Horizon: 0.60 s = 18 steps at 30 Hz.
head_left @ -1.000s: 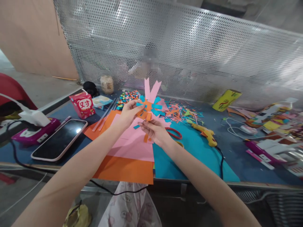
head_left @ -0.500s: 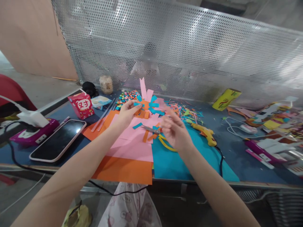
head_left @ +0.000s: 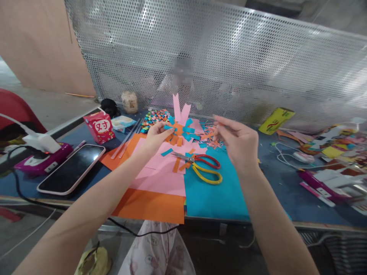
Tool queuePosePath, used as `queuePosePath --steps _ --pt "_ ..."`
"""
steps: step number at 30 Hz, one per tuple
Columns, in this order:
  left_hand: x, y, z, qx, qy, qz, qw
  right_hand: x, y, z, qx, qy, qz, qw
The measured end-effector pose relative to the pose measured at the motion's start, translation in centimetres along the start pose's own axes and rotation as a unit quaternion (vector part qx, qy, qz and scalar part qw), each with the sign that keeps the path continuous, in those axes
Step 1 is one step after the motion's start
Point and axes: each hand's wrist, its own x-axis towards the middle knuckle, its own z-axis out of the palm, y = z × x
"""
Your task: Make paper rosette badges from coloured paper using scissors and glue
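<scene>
My left hand [head_left: 156,136] pinches a woven paper piece [head_left: 181,128] of orange, teal and pink strips, held a little above the table. My right hand [head_left: 239,144] hovers to its right over a heap of paper scraps [head_left: 213,138], fingers loosely apart, nothing seen in it. Red and yellow scissors [head_left: 202,165] lie on the sheets between my hands, blades pointing left. Pink paper [head_left: 163,173], orange paper [head_left: 150,206] and teal paper [head_left: 213,196] are stacked flat at the front edge.
A phone [head_left: 71,168] lies at left beside a purple device [head_left: 40,160] with a cable. A red carton [head_left: 100,127], a jar [head_left: 129,101] and a perforated metal screen [head_left: 229,61] stand behind. Craft clutter and cables fill the right side. A yellow packet [head_left: 275,120] leans there.
My right hand has let go of the scissors, which now lie on the paper, and has lifted and moved right toward the scrap heap. My left hand kept hold of the woven piece.
</scene>
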Motion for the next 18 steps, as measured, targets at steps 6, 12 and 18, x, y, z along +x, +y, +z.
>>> queuePosePath --steps 6,12,18 --pt "0.1 -0.4 -0.4 0.09 -0.012 0.055 0.994 7.2 7.2 -8.7 -0.071 0.233 0.076 0.967" --pt "0.4 -0.7 -1.0 0.156 -0.007 0.083 0.984 11.7 9.6 -15.2 -0.511 0.177 0.143 0.829" --pt "0.2 -0.9 -1.1 0.2 -0.034 0.081 0.976 12.0 9.1 -17.0 -0.617 0.082 0.157 0.767"
